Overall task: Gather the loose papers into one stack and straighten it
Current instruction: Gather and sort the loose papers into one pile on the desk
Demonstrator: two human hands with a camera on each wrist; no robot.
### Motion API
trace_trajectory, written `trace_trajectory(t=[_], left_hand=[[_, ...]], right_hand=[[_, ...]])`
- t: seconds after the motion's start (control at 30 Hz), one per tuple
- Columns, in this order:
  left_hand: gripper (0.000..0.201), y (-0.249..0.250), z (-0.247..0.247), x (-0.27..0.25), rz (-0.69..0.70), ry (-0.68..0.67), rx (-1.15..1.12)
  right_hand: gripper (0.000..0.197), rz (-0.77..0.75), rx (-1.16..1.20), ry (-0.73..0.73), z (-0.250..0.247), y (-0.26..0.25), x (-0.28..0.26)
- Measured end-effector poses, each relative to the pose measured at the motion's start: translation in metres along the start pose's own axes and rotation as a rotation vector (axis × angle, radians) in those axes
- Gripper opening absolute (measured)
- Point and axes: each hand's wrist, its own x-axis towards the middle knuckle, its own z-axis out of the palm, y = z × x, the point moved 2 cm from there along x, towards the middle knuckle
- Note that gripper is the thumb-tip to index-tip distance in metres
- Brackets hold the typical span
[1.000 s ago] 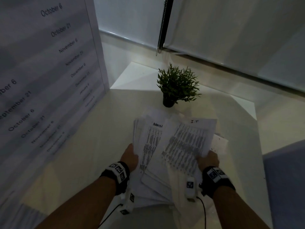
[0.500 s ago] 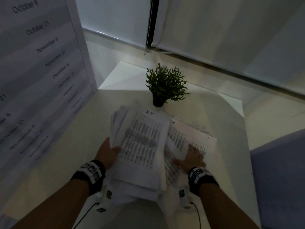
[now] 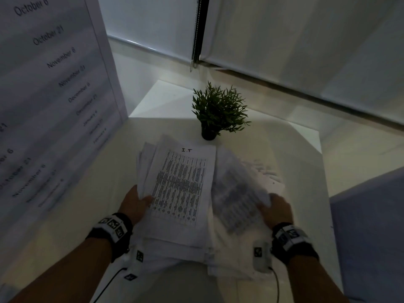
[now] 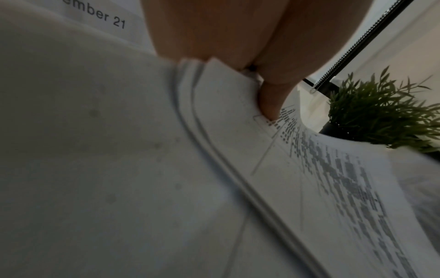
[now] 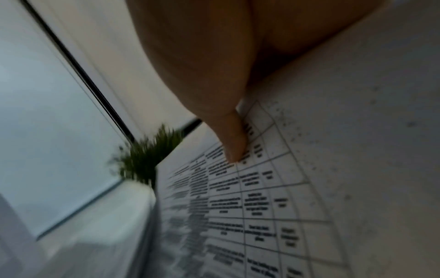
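Pale bench (image 3: pixel 76 215) seen from above, with a large board of printed dates (image 3: pixel 43 95) standing at its left edge and a small potted plant (image 3: pixel 218 112) near the far side. Main stack of printed papers (image 3: pixel 179 189), topped by a sheet headed "I.T", lies on the bench in front of the plant; its lower sheets are fanned and their edges uneven. A second, smaller bundle of sheets (image 3: pixel 238 193), blurred with motion, sits just right of the stack and overlaps it. Left hand (image 3: pixel 133 204): grip closed on the stack's left edge, thumb on top. Right hand (image 3: pixel 277 208): grip closed on the bundle, thumb pressing its printed table. Progress, as judged: most sheets gathered; merging the bundle and squaring the edges remain.
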Motion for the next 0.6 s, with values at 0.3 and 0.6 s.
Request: trace_trajectory(t=[0.3, 0.6], left_hand=[[0.037, -0.004, 0.019, -0.008, -0.125, 0.021, -0.017], [0.02, -0.006, 0.025, -0.014, -0.292, -0.162, -0.142]], right_hand=[[0.025, -0.101, 0.547, 0.22, -0.088, -0.042, -0.023], [0.055, 0.065, 0.594, -0.256, 0.076, -0.062, -0.045]])
